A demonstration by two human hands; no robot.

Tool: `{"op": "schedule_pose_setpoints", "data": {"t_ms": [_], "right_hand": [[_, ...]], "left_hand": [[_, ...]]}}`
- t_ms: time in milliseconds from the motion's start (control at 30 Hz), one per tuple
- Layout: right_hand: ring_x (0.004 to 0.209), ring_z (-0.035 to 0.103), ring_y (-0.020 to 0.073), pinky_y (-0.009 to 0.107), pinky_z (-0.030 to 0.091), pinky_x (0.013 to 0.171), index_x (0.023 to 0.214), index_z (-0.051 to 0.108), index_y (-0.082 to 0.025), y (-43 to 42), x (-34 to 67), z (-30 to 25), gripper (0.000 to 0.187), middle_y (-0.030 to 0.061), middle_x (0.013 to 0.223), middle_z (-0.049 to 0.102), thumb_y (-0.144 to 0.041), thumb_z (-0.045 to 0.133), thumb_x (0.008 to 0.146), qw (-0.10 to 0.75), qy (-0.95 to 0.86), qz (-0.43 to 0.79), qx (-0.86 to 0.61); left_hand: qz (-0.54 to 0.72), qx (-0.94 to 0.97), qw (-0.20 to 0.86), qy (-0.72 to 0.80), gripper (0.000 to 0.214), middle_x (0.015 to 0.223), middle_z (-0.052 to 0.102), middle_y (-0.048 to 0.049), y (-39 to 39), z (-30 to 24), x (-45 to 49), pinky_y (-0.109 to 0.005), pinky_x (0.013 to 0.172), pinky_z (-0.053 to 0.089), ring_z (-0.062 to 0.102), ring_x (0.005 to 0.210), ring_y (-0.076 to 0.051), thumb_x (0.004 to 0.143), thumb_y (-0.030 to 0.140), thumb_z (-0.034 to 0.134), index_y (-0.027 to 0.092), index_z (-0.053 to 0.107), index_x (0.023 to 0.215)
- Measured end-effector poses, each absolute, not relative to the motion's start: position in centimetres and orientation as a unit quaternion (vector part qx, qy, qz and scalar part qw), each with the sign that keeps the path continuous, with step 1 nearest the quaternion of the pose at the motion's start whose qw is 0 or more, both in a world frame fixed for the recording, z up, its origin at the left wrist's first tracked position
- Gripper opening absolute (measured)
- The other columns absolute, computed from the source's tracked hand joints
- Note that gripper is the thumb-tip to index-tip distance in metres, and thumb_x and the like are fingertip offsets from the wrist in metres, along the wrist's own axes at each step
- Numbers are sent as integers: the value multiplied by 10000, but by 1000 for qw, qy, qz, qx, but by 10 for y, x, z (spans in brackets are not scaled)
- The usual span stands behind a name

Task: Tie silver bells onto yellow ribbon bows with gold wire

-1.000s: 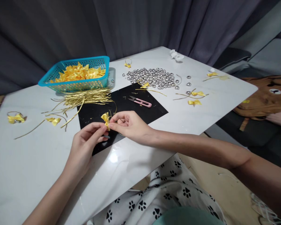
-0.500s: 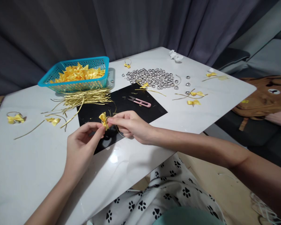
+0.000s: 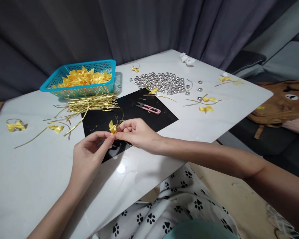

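Note:
Above the black sheet (image 3: pixel 129 109), my left hand (image 3: pixel 93 149) pinches a yellow ribbon bow (image 3: pixel 112 127) between thumb and forefinger. My right hand (image 3: pixel 138 134) is closed at the bow's right side, its thumb and forefinger on the gold cord that goes round it. The cord's loose end curves up behind the fingers. Part of the bow is hidden by my fingertips. Pink thread snips (image 3: pixel 149 108) lie on the sheet beyond my right hand. A bundle of gold cords (image 3: pixel 92 103) lies on the table behind my left hand.
A blue plastic basket (image 3: pixel 77 87) full of yellow bows stands at the back left. Silvery beads (image 3: pixel 161 83) are heaped at the back middle. More bows (image 3: pixel 206 108) and cords are scattered on the white table (image 3: pixel 40 179). Crumpled white tissue (image 3: pixel 186 59) lies at the far edge.
My right hand has shifted its grip, thumb now lower and closer to my left fingertips. The bow has turned and moved slightly right; my left hand has followed it a little.

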State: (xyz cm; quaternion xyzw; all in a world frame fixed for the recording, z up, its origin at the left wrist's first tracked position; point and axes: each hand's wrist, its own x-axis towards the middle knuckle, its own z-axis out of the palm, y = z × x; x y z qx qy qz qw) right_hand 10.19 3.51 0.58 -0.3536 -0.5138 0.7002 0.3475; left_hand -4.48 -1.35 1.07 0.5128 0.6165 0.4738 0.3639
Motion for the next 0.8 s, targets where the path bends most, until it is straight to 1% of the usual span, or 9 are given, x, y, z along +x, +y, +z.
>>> {"op": "schedule_pose_setpoints", "data": {"t_ms": [100,200,267,333,400,567,667,800], "right_hand": [[398,231,11,181,123,390,669,547,-115,35,102,6,180,-123,417,317,-162,714,719,344,-523,694,-355],[378,225,6,181,118,376,680,563,-109,35,103,9,150,-127,401,321,-114,708,717,341,-512,703,-357],[354,220,5,184,116,362,674,558,-112,34,102,12,138,-126,389,329,-99,673,749,337,-491,719,-359],[330,202,6,188,113,350,657,540,-121,33,102,15,164,-126,374,320,-112,619,801,332,-466,738,-358],[317,185,5,189,110,344,646,529,-125,32,102,17,189,-129,364,310,-129,600,822,329,-456,746,-357],[337,222,-3,175,121,350,651,550,-110,34,102,13,166,-129,377,335,-118,678,758,332,-490,720,-363],[361,218,3,174,125,363,663,556,-109,35,101,9,165,-131,385,320,-130,703,735,340,-513,700,-363],[391,215,12,185,123,390,671,561,-105,37,101,8,157,-129,396,308,-114,707,727,351,-536,673,-370]], "left_hand": [[470,512,359,623,178,730,666,-4,-14,11,-45,-229,598,479,572,640,-141,684,384,738,213,693,710],[466,522,341,628,183,719,663,4,-14,11,-44,-225,598,474,570,636,-137,703,392,719,212,688,722],[466,529,329,629,185,713,658,8,-15,12,-43,-223,607,473,568,641,-136,722,396,702,212,682,731],[465,537,318,627,183,707,653,11,-16,12,-42,-222,616,472,566,643,-134,738,394,687,212,675,734],[466,544,310,625,179,706,651,12,-17,12,-42,-221,620,472,565,641,-131,751,390,675,211,668,738],[465,545,294,633,178,721,670,-1,-18,12,-41,-235,624,484,582,658,-143,735,381,687,204,676,735],[479,515,319,635,191,737,681,-12,-18,11,-41,-239,623,500,588,668,-147,707,386,717,200,700,745],[503,436,401,629,218,780,685,-18,-16,10,-42,-194,595,501,586,695,-134,639,378,782,200,728,753]]}}
